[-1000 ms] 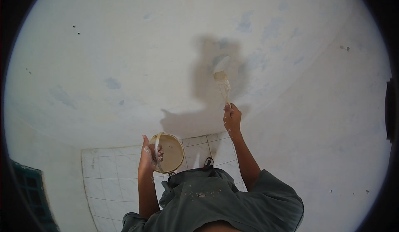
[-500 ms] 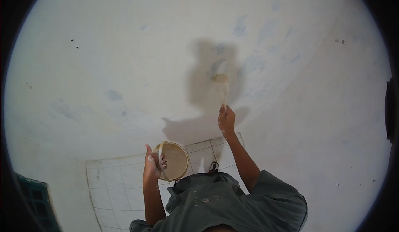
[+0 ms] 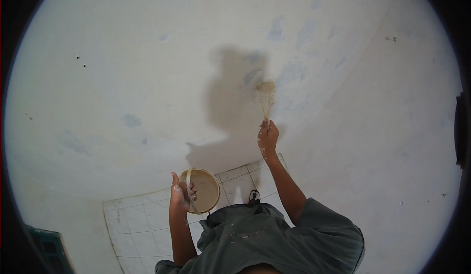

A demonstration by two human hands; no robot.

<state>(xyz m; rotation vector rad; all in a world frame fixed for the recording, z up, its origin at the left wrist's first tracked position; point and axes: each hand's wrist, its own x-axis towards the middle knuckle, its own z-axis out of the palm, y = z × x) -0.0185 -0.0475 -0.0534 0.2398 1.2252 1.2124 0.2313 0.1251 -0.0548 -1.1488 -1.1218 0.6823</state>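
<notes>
White plastered wall (image 3: 147, 78) with faint blue patches fills most of the view, meeting a white tiled floor (image 3: 137, 225) at the lower left, and a shadow falls on the wall beside the raised arm. Right hand (image 3: 268, 137) is closed around the handle of a paint brush (image 3: 266, 95), whose bristles touch the wall above the hand. Left hand (image 3: 180, 195) is closed on the handle and rim of a small cream paint bucket (image 3: 202, 190), held low near the grey shirt (image 3: 274, 239).
</notes>
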